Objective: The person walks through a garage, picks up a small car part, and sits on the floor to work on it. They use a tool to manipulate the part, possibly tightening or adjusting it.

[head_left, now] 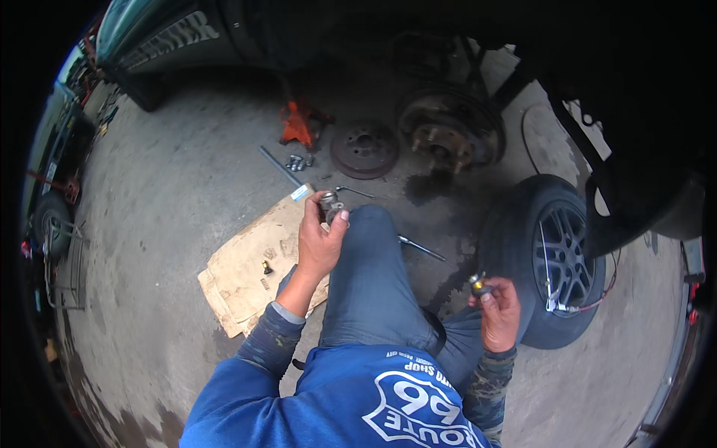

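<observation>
In my left hand, raised above my bent leg, is a small grimy metal cylinder fitting, gripped between fingers and thumb. My right hand, lower and to the right, pinches a small dark part with a yellow metallic band. A creased sheet of cardboard lies left of my leg, with a similar small yellow-and-black piece and a little spring on it.
An exposed wheel hub hangs under the vehicle. A brake drum, red jack stand, nuts, steel bar and wrench lie ahead. A wheel with tyre lies at right, a hose beside it.
</observation>
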{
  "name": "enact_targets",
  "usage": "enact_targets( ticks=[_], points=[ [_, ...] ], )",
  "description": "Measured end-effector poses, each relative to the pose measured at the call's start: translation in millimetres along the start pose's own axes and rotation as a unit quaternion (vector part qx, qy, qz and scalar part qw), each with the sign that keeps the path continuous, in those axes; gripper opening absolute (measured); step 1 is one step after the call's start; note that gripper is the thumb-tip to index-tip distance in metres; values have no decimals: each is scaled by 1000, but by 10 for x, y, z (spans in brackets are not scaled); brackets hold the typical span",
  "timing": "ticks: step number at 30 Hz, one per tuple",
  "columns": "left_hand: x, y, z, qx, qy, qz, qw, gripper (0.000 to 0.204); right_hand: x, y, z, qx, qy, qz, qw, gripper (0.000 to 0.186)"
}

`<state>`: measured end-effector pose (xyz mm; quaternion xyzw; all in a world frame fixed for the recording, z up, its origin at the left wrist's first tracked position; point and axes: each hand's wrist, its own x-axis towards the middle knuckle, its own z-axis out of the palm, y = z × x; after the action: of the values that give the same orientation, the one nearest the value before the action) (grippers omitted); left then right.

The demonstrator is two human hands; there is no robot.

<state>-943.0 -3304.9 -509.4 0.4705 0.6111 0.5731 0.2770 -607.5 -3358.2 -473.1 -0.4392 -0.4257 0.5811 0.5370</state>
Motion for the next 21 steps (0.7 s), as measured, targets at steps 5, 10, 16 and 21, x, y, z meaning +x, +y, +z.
enact_targets(
  ticks=[5,10,16,21],
  points=[
    [-8,318,1001,-251,-116,-220,935,40,131,23,94,114,-19,-34,993,20],
    [-324,147,1746,-309,-218,-423,824,40,152,227,41,20,37,-28,999,20],
    [-738,-219,1901,-306,-209,-505,780,39,15,607,-122,-95,65,6,993,20],
    [-733,-235,1872,-303,-201,-500,786,38,43,737,-158,-146,63,19,987,16]
  ],
)
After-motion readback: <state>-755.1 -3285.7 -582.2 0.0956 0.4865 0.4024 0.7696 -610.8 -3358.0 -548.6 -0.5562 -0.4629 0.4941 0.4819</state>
